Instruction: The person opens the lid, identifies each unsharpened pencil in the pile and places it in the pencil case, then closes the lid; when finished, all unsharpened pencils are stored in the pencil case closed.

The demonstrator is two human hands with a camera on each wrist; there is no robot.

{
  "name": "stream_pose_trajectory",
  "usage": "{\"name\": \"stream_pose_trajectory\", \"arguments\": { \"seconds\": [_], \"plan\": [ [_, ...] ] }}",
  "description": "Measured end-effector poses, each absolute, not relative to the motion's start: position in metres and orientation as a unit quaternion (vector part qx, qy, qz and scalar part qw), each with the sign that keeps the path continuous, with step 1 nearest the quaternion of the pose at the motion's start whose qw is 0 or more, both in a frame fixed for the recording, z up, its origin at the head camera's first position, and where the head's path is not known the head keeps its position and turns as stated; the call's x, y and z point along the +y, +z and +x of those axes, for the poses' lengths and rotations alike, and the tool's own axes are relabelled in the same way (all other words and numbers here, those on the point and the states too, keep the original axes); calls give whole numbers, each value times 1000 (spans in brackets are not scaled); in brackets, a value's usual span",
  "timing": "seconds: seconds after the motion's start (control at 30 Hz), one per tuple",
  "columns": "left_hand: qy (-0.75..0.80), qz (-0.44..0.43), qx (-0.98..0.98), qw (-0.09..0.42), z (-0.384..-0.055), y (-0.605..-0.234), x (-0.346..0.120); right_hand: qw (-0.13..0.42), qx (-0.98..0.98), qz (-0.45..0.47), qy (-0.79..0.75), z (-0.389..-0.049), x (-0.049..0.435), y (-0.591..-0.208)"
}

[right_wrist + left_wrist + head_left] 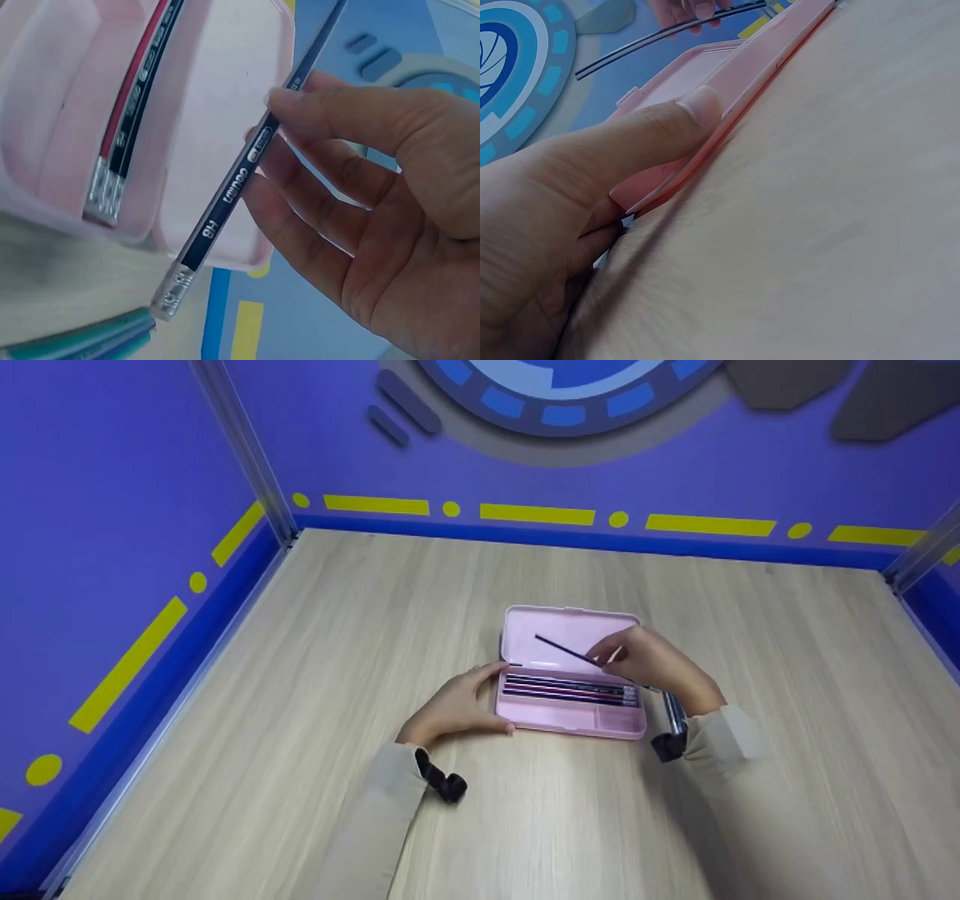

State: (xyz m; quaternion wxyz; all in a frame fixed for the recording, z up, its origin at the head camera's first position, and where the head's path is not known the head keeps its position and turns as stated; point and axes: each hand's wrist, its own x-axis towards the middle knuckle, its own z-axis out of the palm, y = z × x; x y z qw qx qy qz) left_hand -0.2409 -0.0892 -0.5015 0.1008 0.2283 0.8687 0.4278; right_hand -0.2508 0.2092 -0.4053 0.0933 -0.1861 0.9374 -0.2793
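A pink pencil case (551, 714) lies with its lid (525, 649) raised back. Several dark pencils and a red one (127, 105) rest side by side in its rear compartment, silver ends to the right. My left hand (454, 706) grips the case's left end, thumb at the front rim and fingers round behind. Above the case, my right hand (656, 664) pinches a dark pencil (204, 232) between thumb and fingers. Its silver ferrule end points down in the right wrist view, and white "HB" lettering shows on its barrel.
Right of the case, partly behind the right wrist, lies a bundle of slim teal and blue items (82, 341). The wooden table (360, 607) meets a blue wall (337, 450) at the back and another on the left. Black straps hang at both wrists.
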Motion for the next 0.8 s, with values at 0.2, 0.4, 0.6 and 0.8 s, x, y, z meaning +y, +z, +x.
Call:
{"name": "stream_pose_trajectory", "arguments": {
  "seconds": [0.2, 0.4, 0.6, 0.8],
  "plan": [
    [418, 224, 874, 102, -241, -501, -89, 95, 929, -232, -270, -253, 197, -412],
    [420, 217, 875, 107, -241, -501, -89, 113, 926, -252, -257, -254, 186, -417],
    [417, 214, 877, 109, -240, -501, -89, 136, 930, -241, -243, -253, 178, -422],
    [416, 215, 877, 109, -240, -501, -89, 131, 931, -245, -236, -252, 176, -428]
  ]
}}
